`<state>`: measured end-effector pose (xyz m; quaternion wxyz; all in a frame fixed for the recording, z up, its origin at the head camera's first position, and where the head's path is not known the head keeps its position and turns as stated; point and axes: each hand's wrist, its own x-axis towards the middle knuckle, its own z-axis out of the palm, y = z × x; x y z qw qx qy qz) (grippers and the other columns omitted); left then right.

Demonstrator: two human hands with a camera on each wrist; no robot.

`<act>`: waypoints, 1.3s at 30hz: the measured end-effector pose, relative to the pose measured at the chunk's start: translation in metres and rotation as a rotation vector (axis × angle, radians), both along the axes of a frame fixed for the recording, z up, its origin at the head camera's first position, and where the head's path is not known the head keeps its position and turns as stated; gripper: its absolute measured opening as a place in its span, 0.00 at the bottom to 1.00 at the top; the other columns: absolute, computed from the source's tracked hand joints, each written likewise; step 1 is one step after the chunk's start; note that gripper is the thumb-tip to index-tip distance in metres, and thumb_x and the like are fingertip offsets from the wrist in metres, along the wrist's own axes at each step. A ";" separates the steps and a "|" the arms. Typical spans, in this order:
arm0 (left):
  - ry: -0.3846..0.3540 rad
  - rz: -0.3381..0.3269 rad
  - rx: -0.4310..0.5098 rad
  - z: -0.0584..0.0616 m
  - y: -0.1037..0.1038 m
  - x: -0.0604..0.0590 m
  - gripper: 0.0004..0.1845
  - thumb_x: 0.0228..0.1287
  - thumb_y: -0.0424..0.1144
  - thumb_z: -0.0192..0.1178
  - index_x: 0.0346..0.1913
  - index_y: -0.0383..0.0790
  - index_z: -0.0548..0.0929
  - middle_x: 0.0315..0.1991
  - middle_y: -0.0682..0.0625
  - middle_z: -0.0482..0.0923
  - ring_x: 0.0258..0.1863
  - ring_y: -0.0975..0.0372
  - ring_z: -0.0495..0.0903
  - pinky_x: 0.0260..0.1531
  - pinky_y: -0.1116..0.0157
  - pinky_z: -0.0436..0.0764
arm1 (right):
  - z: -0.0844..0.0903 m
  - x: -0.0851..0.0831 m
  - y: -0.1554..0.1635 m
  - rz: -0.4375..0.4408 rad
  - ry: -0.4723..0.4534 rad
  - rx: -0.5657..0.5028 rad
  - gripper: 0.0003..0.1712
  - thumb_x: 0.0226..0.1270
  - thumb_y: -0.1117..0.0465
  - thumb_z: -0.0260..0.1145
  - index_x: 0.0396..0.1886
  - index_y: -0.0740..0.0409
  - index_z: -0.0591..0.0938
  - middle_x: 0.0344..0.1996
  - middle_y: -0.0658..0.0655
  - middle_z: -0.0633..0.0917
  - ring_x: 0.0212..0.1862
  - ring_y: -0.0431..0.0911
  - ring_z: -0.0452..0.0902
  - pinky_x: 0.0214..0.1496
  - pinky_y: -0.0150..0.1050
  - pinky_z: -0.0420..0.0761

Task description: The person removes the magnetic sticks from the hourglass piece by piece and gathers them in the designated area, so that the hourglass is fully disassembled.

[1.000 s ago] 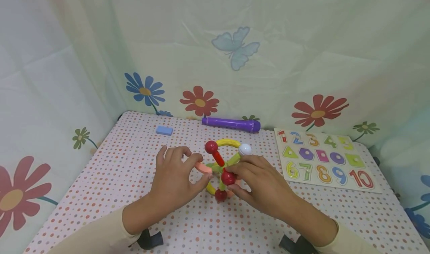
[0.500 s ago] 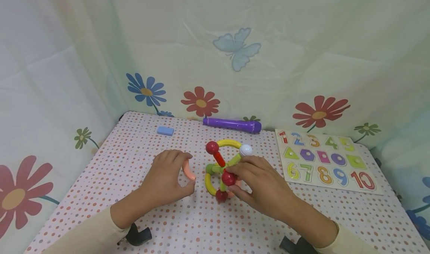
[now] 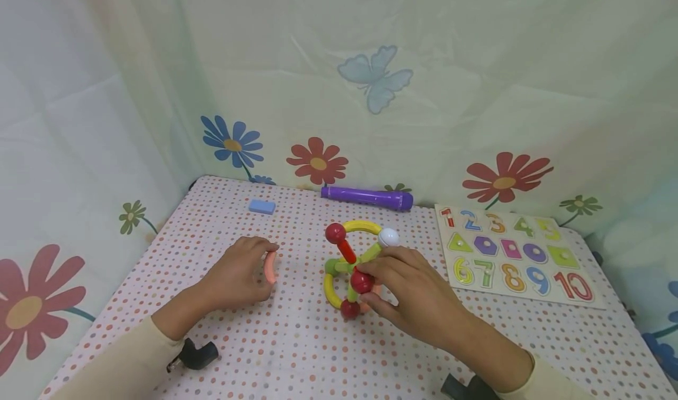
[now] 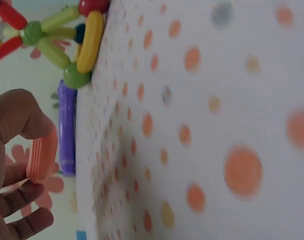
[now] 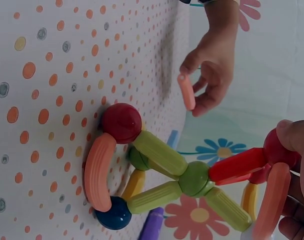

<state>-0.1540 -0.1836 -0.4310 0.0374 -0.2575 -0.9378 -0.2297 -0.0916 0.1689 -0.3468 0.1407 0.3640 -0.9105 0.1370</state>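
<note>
While its lower balls are partly hidden by the right hand (image 3: 410, 297), the rod-and-ball figure (image 3: 354, 265) is pinched, and a curved pink rod (image 3: 270, 267) is pinched apart by the left hand (image 3: 238, 276).

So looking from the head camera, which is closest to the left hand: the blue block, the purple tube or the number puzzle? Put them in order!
From the left hand:
1. Blue block, just behind it.
2. Purple tube, at the back middle.
3. Number puzzle, far across on the right.
</note>
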 end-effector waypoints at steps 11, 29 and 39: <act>-0.124 -0.002 -0.032 -0.012 -0.035 -0.011 0.39 0.48 0.41 0.75 0.68 0.39 0.77 0.66 0.46 0.75 0.69 0.48 0.66 0.66 0.43 0.67 | -0.001 0.000 -0.001 0.002 -0.001 -0.002 0.33 0.54 0.47 0.83 0.59 0.50 0.83 0.52 0.45 0.85 0.64 0.47 0.71 0.69 0.47 0.70; -0.191 0.038 -0.009 -0.016 -0.070 -0.017 0.33 0.50 0.37 0.76 0.62 0.41 0.79 0.62 0.48 0.77 0.69 0.46 0.65 0.64 0.40 0.69 | 0.000 0.001 0.000 -0.014 -0.005 0.007 0.32 0.54 0.47 0.82 0.58 0.49 0.83 0.52 0.45 0.85 0.64 0.46 0.70 0.69 0.46 0.69; -0.190 0.025 -0.028 -0.016 -0.074 -0.014 0.36 0.51 0.37 0.76 0.65 0.39 0.77 0.62 0.45 0.77 0.67 0.45 0.67 0.62 0.40 0.70 | 0.000 0.001 -0.001 -0.009 0.001 -0.001 0.32 0.54 0.48 0.83 0.58 0.50 0.84 0.51 0.45 0.85 0.64 0.47 0.71 0.68 0.47 0.70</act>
